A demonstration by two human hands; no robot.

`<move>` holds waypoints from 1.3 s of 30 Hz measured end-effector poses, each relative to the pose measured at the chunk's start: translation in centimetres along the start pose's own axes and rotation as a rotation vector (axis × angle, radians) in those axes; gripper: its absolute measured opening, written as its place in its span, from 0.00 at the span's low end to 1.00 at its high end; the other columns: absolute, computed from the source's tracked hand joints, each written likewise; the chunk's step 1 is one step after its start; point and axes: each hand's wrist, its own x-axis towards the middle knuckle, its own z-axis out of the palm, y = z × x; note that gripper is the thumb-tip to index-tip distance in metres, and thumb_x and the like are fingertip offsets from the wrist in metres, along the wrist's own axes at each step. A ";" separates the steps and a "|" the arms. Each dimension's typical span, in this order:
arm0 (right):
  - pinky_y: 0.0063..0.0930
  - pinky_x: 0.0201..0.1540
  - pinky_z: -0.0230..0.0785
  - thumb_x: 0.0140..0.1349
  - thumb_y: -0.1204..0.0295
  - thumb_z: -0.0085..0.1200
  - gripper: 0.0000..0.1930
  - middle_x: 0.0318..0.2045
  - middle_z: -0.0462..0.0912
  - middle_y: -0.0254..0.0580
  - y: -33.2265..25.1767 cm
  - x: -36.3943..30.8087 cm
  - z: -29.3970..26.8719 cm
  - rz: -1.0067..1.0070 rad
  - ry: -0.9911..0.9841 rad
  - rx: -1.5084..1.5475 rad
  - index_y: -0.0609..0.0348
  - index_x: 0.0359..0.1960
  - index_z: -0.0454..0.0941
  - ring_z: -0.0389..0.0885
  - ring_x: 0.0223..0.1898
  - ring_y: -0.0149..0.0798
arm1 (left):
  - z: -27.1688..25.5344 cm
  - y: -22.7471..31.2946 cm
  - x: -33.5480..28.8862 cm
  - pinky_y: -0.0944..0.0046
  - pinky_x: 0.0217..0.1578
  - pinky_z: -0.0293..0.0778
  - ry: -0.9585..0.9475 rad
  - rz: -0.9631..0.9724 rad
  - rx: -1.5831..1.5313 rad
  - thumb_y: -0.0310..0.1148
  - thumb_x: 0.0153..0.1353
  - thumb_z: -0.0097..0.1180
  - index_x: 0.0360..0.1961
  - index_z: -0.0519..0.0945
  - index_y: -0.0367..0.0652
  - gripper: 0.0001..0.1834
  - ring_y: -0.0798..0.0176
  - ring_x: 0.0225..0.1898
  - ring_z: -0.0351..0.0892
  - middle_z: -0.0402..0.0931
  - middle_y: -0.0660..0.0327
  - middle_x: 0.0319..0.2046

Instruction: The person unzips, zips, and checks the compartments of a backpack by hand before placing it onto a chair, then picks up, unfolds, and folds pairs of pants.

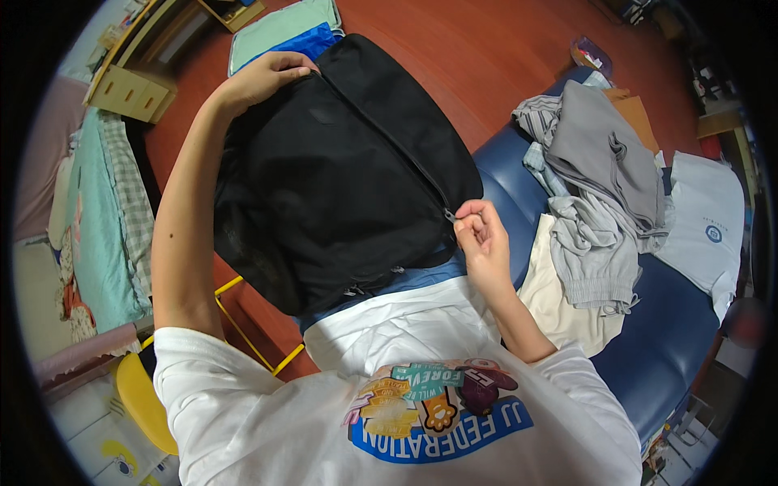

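Observation:
A large black fabric bag [324, 154] lies across my lap, its long zipper [389, 138] running slantwise from the far edge down to the near right side. My left hand [275, 74] reaches to the far end of the zipper and grips the bag's edge there, with some fingertips hidden behind the fabric. At the near end of the zipper, my right hand [485, 239] is closed in a pinch on the grey zipper pull [450, 215]. The zipper line looks closed along most of its length.
To my right, a dark blue padded seat [664, 324] bears grey trousers [604, 150], light grey shorts [587, 251], and a pale T-shirt [701, 219]. Past the bag are a blue and pale green bundle [284, 36] and the red-brown floor [438, 49]. A bed with a teal cover [105, 235] stands left.

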 end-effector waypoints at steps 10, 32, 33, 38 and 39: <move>0.15 0.34 0.56 0.66 0.83 0.48 0.10 0.26 0.72 0.28 -7.0 -5.3 -0.3 0.327 -0.132 0.174 0.59 0.45 0.67 0.65 0.28 0.20 | 0.8 -1.5 0.5 0.75 0.51 0.68 -0.283 -0.050 -0.372 0.38 0.73 0.52 0.45 0.82 0.44 0.11 0.78 0.44 0.74 0.79 0.74 0.39; 0.46 0.60 0.58 0.49 0.72 0.65 0.24 0.51 0.71 0.54 -5.5 3.0 2.7 -0.520 -0.039 -1.049 0.63 0.48 0.70 0.66 0.56 0.57 | 20.5 8.0 -9.0 0.59 0.46 0.66 0.000 0.603 0.287 0.34 0.57 0.61 0.47 0.79 0.40 0.17 0.56 0.33 0.77 0.80 0.60 0.25; 0.46 0.58 0.59 0.47 0.73 0.63 0.26 0.50 0.71 0.54 -5.5 3.5 2.9 -0.547 -0.070 -1.117 0.63 0.49 0.69 0.67 0.54 0.56 | 21.0 7.6 -9.5 0.59 0.45 0.66 0.054 0.582 0.293 0.34 0.57 0.62 0.49 0.78 0.40 0.19 0.56 0.33 0.77 0.80 0.60 0.24; 0.38 0.45 0.66 0.46 0.79 0.57 0.12 0.36 0.74 0.47 -5.0 5.9 -1.3 -0.597 0.086 -1.205 0.62 0.33 0.71 0.72 0.41 0.51 | 20.7 7.0 -10.9 0.60 0.45 0.68 0.156 0.551 0.352 0.39 0.56 0.64 0.26 0.82 0.40 0.12 0.59 0.33 0.75 0.78 0.61 0.22; 0.36 0.41 0.66 0.48 0.80 0.57 0.08 0.33 0.74 0.45 -5.0 6.1 -1.9 -0.551 0.142 -1.180 0.62 0.31 0.72 0.73 0.37 0.49 | 20.7 6.5 -11.4 0.61 0.45 0.68 0.187 0.537 0.322 0.40 0.56 0.64 0.17 0.80 0.41 0.17 0.59 0.33 0.74 0.75 0.62 0.21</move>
